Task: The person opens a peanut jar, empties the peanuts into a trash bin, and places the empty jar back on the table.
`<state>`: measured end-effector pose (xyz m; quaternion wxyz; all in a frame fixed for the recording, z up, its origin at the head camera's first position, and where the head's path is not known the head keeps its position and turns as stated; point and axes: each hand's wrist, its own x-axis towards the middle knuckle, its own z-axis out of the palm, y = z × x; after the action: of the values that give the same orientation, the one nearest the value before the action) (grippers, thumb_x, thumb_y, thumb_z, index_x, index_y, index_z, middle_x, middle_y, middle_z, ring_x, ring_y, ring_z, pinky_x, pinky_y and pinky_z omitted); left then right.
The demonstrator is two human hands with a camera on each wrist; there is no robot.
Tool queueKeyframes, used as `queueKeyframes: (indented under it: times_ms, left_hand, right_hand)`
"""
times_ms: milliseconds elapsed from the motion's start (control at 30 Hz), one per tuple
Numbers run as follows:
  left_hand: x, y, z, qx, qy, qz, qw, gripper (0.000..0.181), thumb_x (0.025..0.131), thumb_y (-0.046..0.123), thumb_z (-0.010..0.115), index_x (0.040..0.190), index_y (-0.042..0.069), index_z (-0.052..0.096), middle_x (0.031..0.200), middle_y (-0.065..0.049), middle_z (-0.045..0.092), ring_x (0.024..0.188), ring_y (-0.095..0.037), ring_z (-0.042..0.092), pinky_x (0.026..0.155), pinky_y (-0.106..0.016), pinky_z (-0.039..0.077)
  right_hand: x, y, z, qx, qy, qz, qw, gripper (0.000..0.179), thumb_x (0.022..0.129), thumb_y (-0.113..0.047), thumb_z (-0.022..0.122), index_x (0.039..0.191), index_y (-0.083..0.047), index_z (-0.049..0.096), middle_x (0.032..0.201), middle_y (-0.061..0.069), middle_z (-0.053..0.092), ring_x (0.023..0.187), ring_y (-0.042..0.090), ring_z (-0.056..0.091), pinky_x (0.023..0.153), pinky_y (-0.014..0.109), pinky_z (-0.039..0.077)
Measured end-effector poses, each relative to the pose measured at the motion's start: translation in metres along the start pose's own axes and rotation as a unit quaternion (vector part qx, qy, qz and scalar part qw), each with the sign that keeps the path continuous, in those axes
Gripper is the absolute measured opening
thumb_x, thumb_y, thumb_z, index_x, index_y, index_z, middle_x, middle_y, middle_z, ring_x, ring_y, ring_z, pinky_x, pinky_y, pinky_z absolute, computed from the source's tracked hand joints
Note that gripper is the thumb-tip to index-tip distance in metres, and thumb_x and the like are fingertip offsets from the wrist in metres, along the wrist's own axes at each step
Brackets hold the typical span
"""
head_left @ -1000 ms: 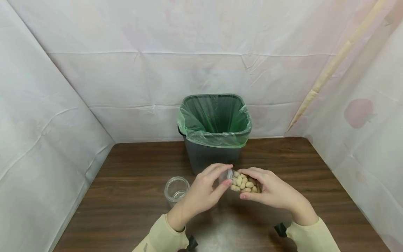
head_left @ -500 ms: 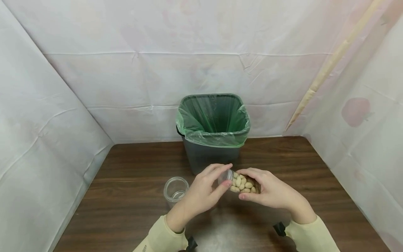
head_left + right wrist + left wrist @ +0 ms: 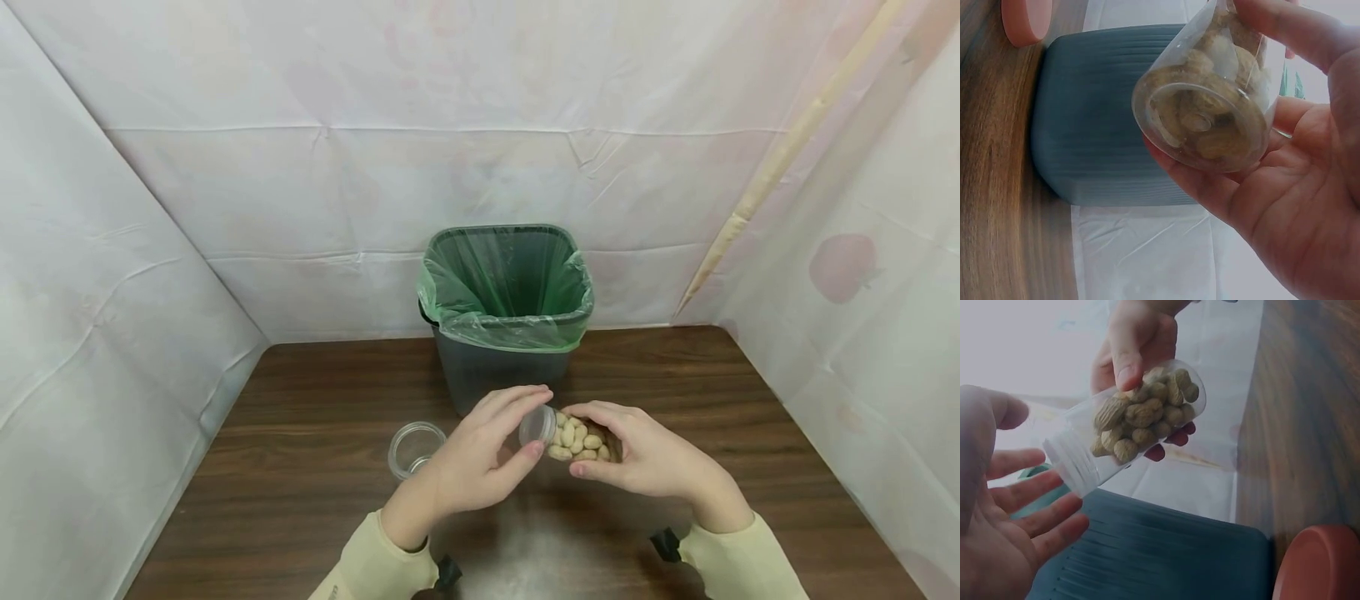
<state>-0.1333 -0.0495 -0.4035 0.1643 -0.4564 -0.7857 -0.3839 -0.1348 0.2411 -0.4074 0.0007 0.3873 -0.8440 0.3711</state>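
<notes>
Beige peanuts (image 3: 574,436) fill a good part of the clear jar (image 3: 1082,428), which I see raised over the bench (image 3: 300,433), near its middle, and tilted, with the neck toward the left edge. The right hand (image 3: 651,450) holds this jar at its base end, thumb and fingers around the wall. The left hand (image 3: 480,458) is wide, its fingers stretched just beside the neck; I cannot tell whether the fingertips touch it. To the left of this hand stands an upright second jar (image 3: 392,454), partly hidden from me by the wrist. At the middle of the back edge I see a dark grey bin (image 3: 487,372), with a green liner (image 3: 510,333) folded over its rim. Both pale yellow sleeves (image 3: 386,562) enter from the front edge.
</notes>
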Motion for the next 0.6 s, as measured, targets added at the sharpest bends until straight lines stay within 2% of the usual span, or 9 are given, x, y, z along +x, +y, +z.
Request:
queueKeyframes:
  times_ms: [133,267,433,600]
  left_hand:
    - [0.001,-0.0014,-0.0014,0.007,-0.001,0.033,0.9994,0.065,0.094,0.01,0.074,0.156,0.009,0.056,0.161,-0.007,0.055,0.146,-0.024,0.054,0.116,-0.041,0.05]
    - [0.0028,-0.0022,-0.0008,0.009,0.001,0.055,0.9985,0.069,0.087,0.002,0.073,0.154,0.011,0.059,0.159,-0.006,0.056,0.143,-0.023,0.055,0.115,-0.037,0.05]
    - [0.0036,-0.002,-0.0001,0.005,0.001,0.073,0.9973,0.071,0.083,-0.001,0.075,0.152,0.01,0.061,0.156,-0.006,0.059,0.141,-0.022,0.057,0.114,-0.035,0.05]
    - [0.003,-0.0028,0.0001,0.012,-0.001,0.082,0.9966,0.067,0.084,-0.001,0.077,0.149,0.01,0.064,0.153,-0.004,0.062,0.137,-0.02,0.06,0.112,-0.032,0.05]
  right_hand:
    - [-0.0006,-0.0007,-0.0016,0.002,-0.001,-0.005,1.0,0.058,0.097,-0.03,0.086,0.148,-0.02,0.06,0.128,-0.01,0.068,0.101,0.008,0.067,0.085,0.029,0.059]
    - [-0.0009,-0.0009,-0.0028,0.002,-0.004,-0.016,0.9999,0.058,0.098,-0.028,0.085,0.149,-0.019,0.06,0.128,-0.01,0.069,0.101,0.008,0.068,0.085,0.029,0.059]
    - [-0.0011,-0.0009,-0.0032,0.009,-0.011,-0.027,0.9995,0.058,0.098,-0.027,0.085,0.15,-0.019,0.058,0.129,-0.008,0.068,0.101,0.008,0.068,0.084,0.029,0.059]
    - [-0.001,-0.0019,-0.0032,0.016,-0.015,-0.035,0.9992,0.058,0.099,-0.025,0.084,0.151,-0.019,0.057,0.131,-0.007,0.068,0.102,0.009,0.069,0.085,0.029,0.059]
